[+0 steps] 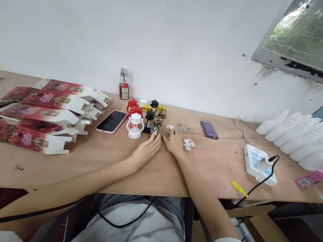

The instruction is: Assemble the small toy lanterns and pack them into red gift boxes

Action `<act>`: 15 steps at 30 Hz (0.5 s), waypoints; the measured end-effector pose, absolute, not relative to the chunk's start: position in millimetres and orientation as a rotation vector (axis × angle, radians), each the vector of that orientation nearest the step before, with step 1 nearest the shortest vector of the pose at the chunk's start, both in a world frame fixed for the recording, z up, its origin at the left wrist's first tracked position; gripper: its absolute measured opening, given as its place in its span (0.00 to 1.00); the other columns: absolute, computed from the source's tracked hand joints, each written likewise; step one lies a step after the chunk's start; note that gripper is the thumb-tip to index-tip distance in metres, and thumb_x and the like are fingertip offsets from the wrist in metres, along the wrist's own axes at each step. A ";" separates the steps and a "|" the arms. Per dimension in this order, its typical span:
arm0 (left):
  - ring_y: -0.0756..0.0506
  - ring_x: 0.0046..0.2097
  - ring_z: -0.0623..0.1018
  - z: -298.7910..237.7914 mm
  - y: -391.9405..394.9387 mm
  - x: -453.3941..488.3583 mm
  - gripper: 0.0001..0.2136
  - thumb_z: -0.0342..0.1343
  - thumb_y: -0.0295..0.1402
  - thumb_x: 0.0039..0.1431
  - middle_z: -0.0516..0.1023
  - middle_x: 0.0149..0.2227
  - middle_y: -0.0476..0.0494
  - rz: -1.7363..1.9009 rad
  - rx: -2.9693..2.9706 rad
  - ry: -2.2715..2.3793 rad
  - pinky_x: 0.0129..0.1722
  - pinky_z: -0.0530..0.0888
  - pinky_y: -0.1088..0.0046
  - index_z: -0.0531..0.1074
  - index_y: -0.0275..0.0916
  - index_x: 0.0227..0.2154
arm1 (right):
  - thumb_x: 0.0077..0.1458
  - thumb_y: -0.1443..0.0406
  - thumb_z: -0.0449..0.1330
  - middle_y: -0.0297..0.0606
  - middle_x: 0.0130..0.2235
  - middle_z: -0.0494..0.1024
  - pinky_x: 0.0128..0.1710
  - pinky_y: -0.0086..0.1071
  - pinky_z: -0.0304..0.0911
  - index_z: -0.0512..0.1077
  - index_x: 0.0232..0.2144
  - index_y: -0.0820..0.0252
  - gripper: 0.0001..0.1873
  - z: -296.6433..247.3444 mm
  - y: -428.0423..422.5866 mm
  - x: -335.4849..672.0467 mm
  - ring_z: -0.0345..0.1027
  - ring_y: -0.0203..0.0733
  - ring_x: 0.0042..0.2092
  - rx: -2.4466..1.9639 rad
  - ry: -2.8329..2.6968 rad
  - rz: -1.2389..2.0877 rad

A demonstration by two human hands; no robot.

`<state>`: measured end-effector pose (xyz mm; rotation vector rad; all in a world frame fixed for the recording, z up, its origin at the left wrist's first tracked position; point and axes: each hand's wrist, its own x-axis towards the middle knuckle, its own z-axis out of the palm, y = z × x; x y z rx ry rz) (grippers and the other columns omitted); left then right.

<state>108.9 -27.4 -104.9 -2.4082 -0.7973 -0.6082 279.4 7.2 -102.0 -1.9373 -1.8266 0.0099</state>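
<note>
Near the middle of the table, several miniature lanterns stand in a cluster: a white lantern (135, 126) in front, red lanterns (132, 105) on the left, a black lantern (148, 121) and a gold lantern (160, 112). My left hand (146, 151) is closed at the base of a bronze-coloured lantern (157, 124) at the cluster's front right. Just to the right, my right hand (174, 143) has its fingers bent together around something small, mostly hidden. Beside it lie white snowflake-like cutouts (188, 144) and a heap of small silvery metal pieces (184, 128).
Red-and-white printed cartons (41, 115) lie stacked on the left, beside a phone (112, 121). A bottle (124, 87) stands by the wall. Rightward are another phone (209, 129), a power strip (260, 164) with a cable, white bottle-shaped items (305, 136) and a pink box (316, 178).
</note>
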 end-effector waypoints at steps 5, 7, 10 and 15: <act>0.43 0.55 0.70 -91.3 -23.1 96.4 0.19 0.42 0.21 0.58 0.74 0.50 0.38 -0.679 -2.449 -0.658 0.52 0.64 0.57 0.69 0.39 0.49 | 0.59 0.58 0.49 0.53 0.53 0.65 0.51 0.44 0.56 0.66 0.47 0.62 0.17 -102.5 10.5 282.5 0.61 0.54 0.53 -1.940 -1.836 0.061; 0.42 0.50 0.72 -86.4 -20.8 95.4 0.17 0.44 0.22 0.57 0.75 0.47 0.37 -0.727 -2.443 -0.734 0.48 0.65 0.60 0.71 0.38 0.47 | 0.59 0.60 0.49 0.51 0.52 0.66 0.50 0.42 0.57 0.66 0.46 0.61 0.15 -102.1 11.0 283.7 0.61 0.52 0.53 -1.938 -1.843 0.052; 0.41 0.44 0.73 -80.6 -18.1 93.7 0.14 0.48 0.27 0.56 0.75 0.42 0.38 -0.765 -2.404 -0.935 0.43 0.65 0.61 0.71 0.39 0.45 | 0.59 0.63 0.48 0.49 0.50 0.68 0.48 0.39 0.58 0.67 0.45 0.60 0.14 -100.3 9.6 284.0 0.62 0.50 0.51 -1.923 -1.875 0.031; 0.42 0.40 0.73 -75.6 -14.2 86.7 0.11 0.49 0.33 0.57 0.74 0.37 0.40 -0.843 -2.385 -1.128 0.41 0.66 0.64 0.72 0.38 0.41 | 0.60 0.66 0.46 0.49 0.47 0.71 0.50 0.40 0.56 0.68 0.43 0.60 0.14 -94.1 4.5 281.7 0.61 0.50 0.51 -1.800 -1.850 0.005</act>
